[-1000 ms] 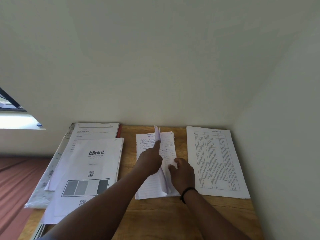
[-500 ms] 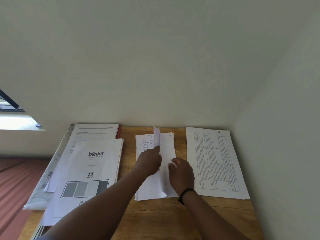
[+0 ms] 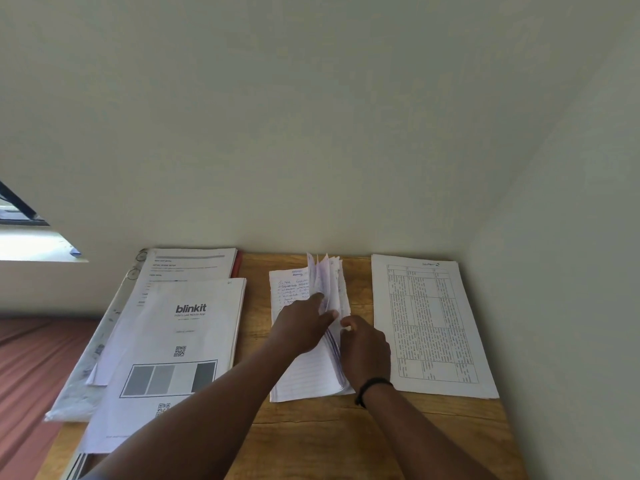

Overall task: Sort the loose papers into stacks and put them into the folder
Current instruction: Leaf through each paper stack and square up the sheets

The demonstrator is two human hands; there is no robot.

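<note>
Wooden table (image 3: 311, 438) set into a wall corner, with three groups of paper in a row. Centre: a stack of handwritten lined sheets (image 3: 294, 372), its upper leaves fanned upright along the right edge. The left hand (image 3: 301, 323) lies on the written page with forefinger stretched forward and thumb against the fanned leaves; whether it pinches them cannot be told. The right hand (image 3: 363, 344), a dark band at its wrist, has its fingers curled at the same fanned edge and appears to hold the leaves up. Right: a printed table sheet (image 3: 433, 327), flat, well apart from the hands. Left: a stack topped by a "blinkit" printout (image 3: 173, 341), overlapping further printed pages (image 3: 187, 268). A thin red edge (image 3: 238, 268) beside those pages may be the folder; nothing visibly lies in it. The sheets are judged light, limp and apt to slide or crease; best gathered by squaring the edges, then lifted with support beneath.
</note>
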